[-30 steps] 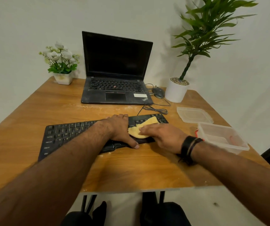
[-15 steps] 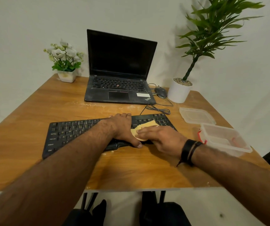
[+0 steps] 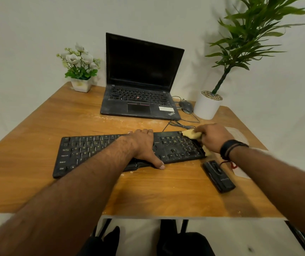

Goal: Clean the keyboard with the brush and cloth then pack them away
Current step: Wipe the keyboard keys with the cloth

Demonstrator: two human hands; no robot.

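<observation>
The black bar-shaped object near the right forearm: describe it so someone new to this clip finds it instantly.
Start at the wooden table and find the black keyboard lying across its middle. Just past the keyboard's right end, toward the near table edge, lies a small black bar-shaped object, angled, apart from the keyboard. Unlike its neighbours it is short, has no keys, and no hand touches it.

Left forearm extended forward from lower left, left hand (image 3: pixel 144 145) laid palm-down, fingers straight and held together, thumb (image 3: pixel 158 163) splayed toward near side. Right forearm brought in from lower right, dark bands worn at wrist (image 3: pixel 230 148). Right hand (image 3: pixel 212 136) held knuckles-up, fingers curled, pinched closed round something pale.
</observation>
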